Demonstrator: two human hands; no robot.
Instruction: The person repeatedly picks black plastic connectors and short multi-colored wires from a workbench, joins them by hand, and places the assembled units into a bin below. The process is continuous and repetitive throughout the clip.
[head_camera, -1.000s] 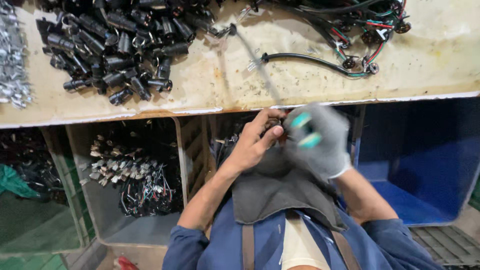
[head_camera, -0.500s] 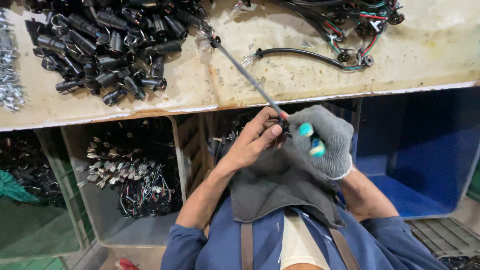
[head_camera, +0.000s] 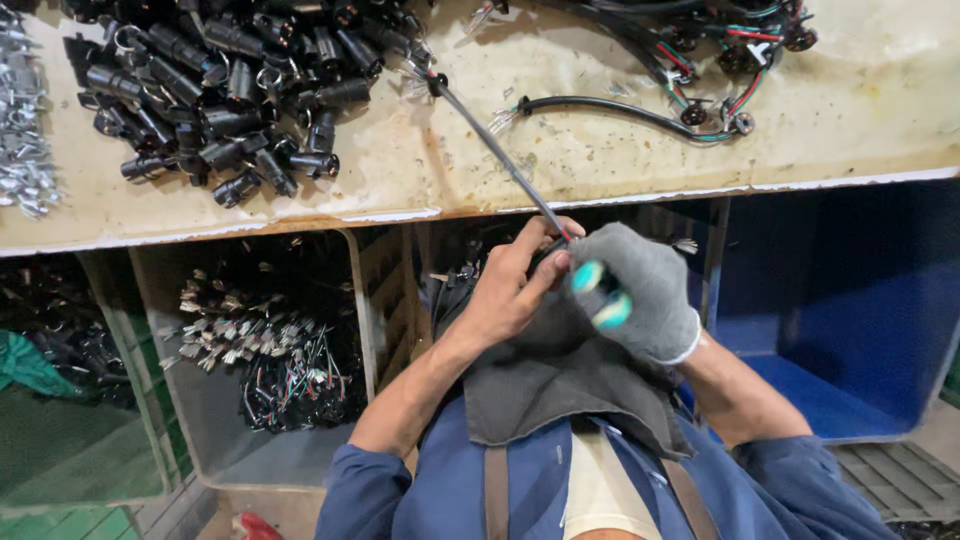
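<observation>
Bare left hand (head_camera: 510, 290) pinching a thin black cable (head_camera: 495, 150) just under the near edge of the table (head_camera: 420, 180), fingers closed on it close to the red bit of wire. Gloved right hand (head_camera: 640, 295) clenched round a tool with teal grips (head_camera: 600, 295), pressed against the same spot; tool head hidden behind the glove, so impossible to tell what it bites. Cable running up and left from the hands, slanting across the table edge to its far end beside the heap of black connectors (head_camera: 230, 90). Looks light, thin and bendy, probably slippery in its sheath, so best gripped close to the worked end, as now, since a far grip would likely let it flop. Bared strands at the tip likely easy to fray. Dark cloth (head_camera: 560, 390) spread over the lap beneath both hands. Second cable with coloured wires (head_camera: 620, 108) lying far right on the table, well apart. Crate of wired parts (head_camera: 260, 350) below left, blue bin (head_camera: 850, 330) below right, silvery metal bits (head_camera: 25, 120) far left.
</observation>
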